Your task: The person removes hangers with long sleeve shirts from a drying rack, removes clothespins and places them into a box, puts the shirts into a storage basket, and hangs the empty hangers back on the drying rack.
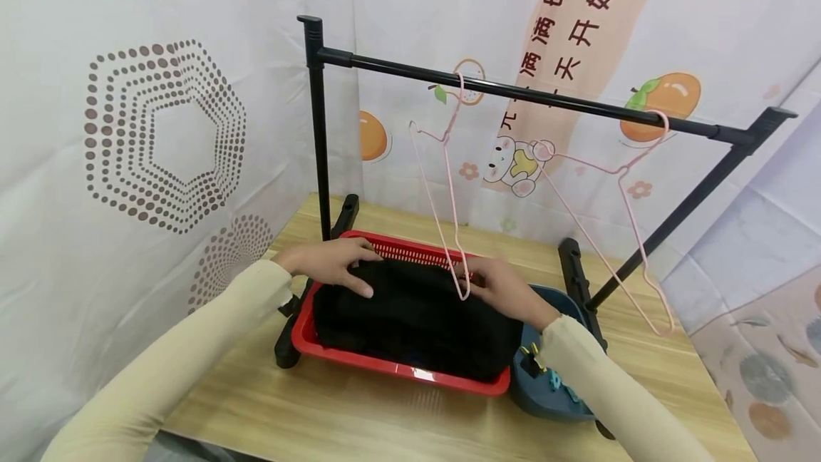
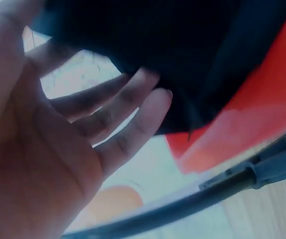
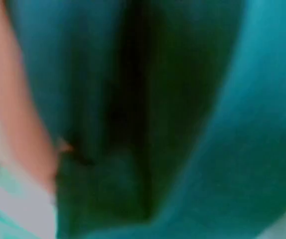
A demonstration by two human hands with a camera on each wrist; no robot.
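A bulky black cloth [image 1: 417, 316], its kind not clear, lies in a red plastic basket [image 1: 385, 362]. At the cloth's far left corner is my left hand [image 1: 330, 262], thumb and forefinger apart. The left wrist view shows that hand's fingers [image 2: 128, 99] loosely spread, tips against the cloth's edge. My right hand [image 1: 507, 287] touches the cloth's far right part; a hanging pink hanger [image 1: 452, 198] partly covers its fingertips. Dark, blurred cloth [image 3: 133, 109] fills most of the right wrist view, so that hand's grip is hidden.
Over the basket stands a black rack with a crossbar [image 1: 398, 71]. Another pink hanger [image 1: 631, 234] hangs near its right end. Right of the basket, a blue tub [image 1: 545, 405] holds small clips [image 1: 554, 380]. All stand on a wood-grain table [image 1: 359, 412], with printed curtains around.
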